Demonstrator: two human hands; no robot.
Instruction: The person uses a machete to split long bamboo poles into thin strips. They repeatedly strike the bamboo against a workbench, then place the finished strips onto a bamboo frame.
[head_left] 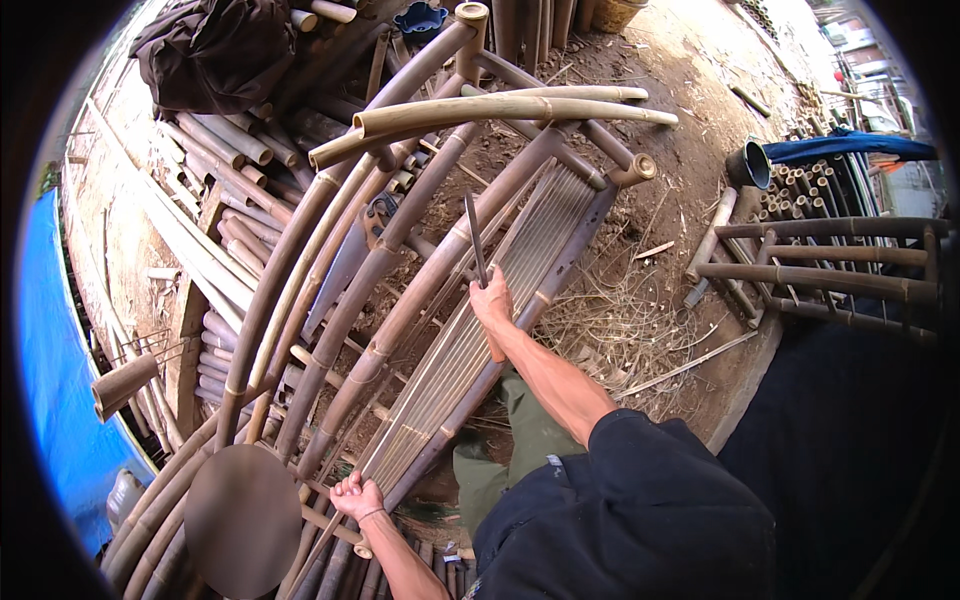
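Note:
A long bamboo bench frame of thick brown poles slants across the middle, its seat of thin bamboo slats lying between two rails. My right hand is closed around a knife above the slats. Its dark blade points away from me, and its orange-brown handle shows below my fist. My left hand is a fist at the near end of the seat, closed on what looks like a thin bamboo strip. Two pale curved bamboo pieces rest across the far part of the frame.
A handsaw hangs among the poles. Cut bamboo lengths are stacked at the left, beside a blue tarp. Shavings cover the ground at the right, near another bamboo frame. A blurred round patch hides part of the lower left.

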